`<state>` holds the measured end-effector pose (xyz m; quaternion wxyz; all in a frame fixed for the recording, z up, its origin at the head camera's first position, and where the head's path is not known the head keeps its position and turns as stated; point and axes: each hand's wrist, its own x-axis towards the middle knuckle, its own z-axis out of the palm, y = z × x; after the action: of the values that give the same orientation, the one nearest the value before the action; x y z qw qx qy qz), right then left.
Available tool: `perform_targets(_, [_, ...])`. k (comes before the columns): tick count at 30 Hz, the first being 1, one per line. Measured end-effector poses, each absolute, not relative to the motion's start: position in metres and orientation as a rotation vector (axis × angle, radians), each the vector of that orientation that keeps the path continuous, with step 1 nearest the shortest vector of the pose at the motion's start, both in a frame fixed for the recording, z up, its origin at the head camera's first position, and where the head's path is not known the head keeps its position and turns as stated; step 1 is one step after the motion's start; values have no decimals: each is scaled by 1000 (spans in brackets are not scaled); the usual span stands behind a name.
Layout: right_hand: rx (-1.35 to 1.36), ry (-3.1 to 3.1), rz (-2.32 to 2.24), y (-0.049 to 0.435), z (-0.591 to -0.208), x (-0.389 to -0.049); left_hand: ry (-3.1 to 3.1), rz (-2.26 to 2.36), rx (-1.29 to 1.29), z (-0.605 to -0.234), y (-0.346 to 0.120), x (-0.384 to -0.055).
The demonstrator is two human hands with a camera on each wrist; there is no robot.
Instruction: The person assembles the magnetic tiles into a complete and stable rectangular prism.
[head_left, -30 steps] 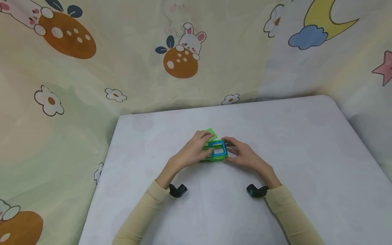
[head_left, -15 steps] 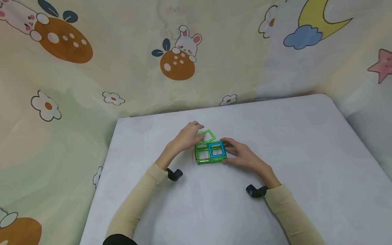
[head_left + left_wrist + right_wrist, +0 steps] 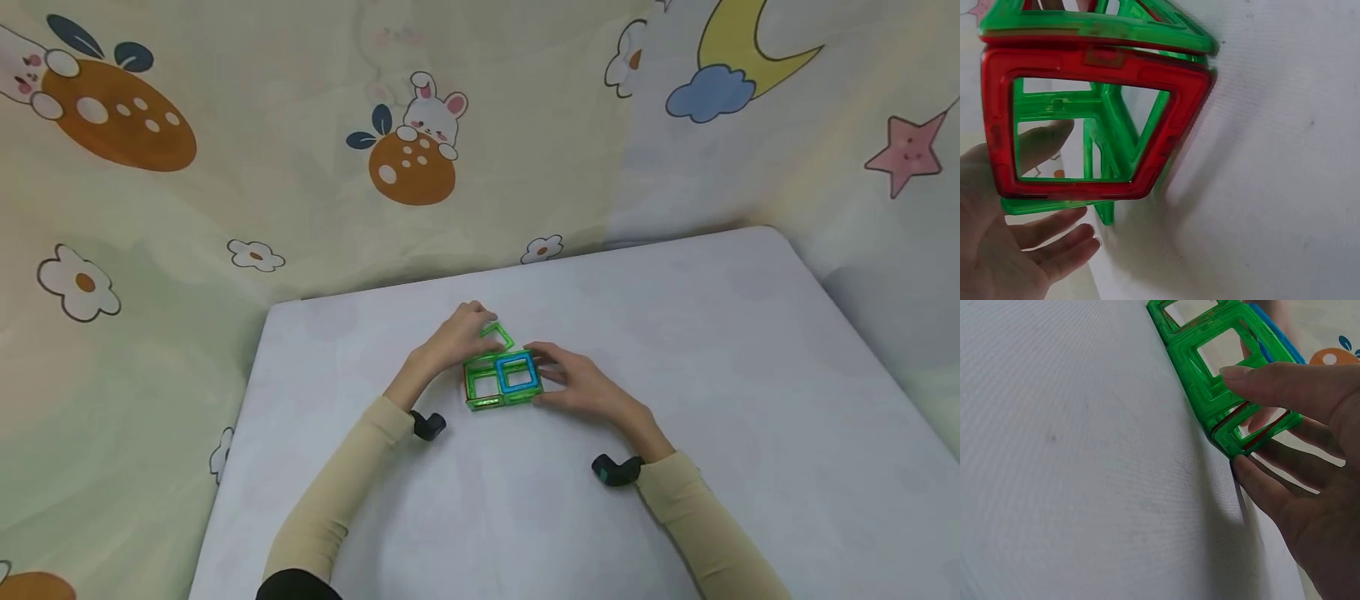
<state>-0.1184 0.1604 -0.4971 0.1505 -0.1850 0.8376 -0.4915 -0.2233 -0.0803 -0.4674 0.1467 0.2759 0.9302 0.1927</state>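
Note:
A box-like build of magnetic tiles [image 3: 486, 402] stands on the white table, mostly green frames. Its top right bears a blue square tile [image 3: 517, 372], and a red square tile [image 3: 997, 125] closes its left end. Behind the build, my left hand [image 3: 454, 337] pinches a green square tile [image 3: 505, 333] between thumb and fingers; in the left wrist view the build hides part of this grip. My right hand [image 3: 581, 386] holds the build's right end, its thumb [image 3: 1238, 374] on the near green side and its other fingers round the end and far side.
The white table [image 3: 675, 333] reaches back to a hanging cloth [image 3: 300, 167] printed with rabbits, flowers and a moon. Black wrist mounts [image 3: 429, 426] sit at both cuffs. A black band [image 3: 297, 586] shows at the left elbow.
My left hand has left the build's top left and gone back to the loose green tile. The right hand keeps its hold. The head view has shifted a little to the right.

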Motion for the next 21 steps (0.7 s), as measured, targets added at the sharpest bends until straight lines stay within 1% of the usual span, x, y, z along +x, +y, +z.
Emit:
perform_targets(7, [-492,2386,-1429,160,-496,-118,2651,585,759,-475,-80,-225])
perform_targets(13, [-509,2389,-1427,159,-496,-117,2640,575,751,-479,-80,-227])
perform_targets(21, [-510,2396,-1431,158,-496,-117,2641,517,731,-479,-78,-228])
